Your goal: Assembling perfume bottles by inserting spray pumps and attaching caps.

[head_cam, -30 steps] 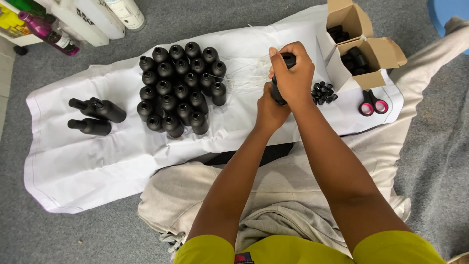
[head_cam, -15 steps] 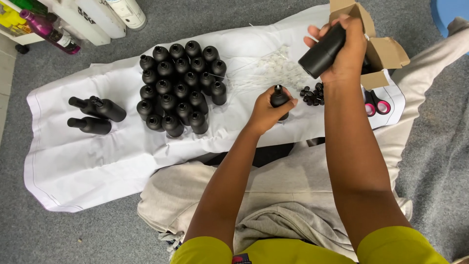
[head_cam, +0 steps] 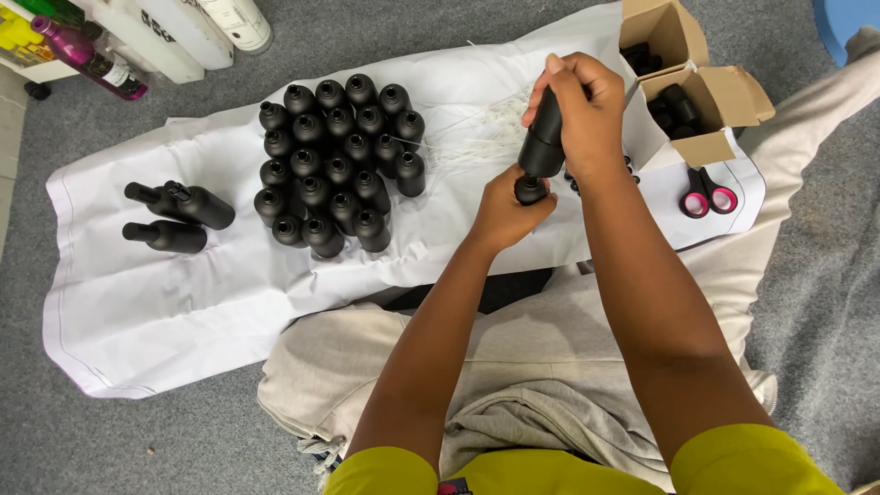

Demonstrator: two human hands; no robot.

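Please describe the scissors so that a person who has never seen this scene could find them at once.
Start at the white cloth spread on the grey floor and follow it to its right end, where open cardboard boxes stand. Just below them lie the scissors, the only thing there with bright pink handle loops; everything near them is black or brown.

Grey carpet floor (head_cam: 110,449) spread with a white sheet (head_cam: 156,321), evenly lit.

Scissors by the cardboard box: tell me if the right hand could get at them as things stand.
Probably not at once. The scissors lie uncovered on the white cloth just right of the right hand, but that hand grips a black bottle, so it is occupied.
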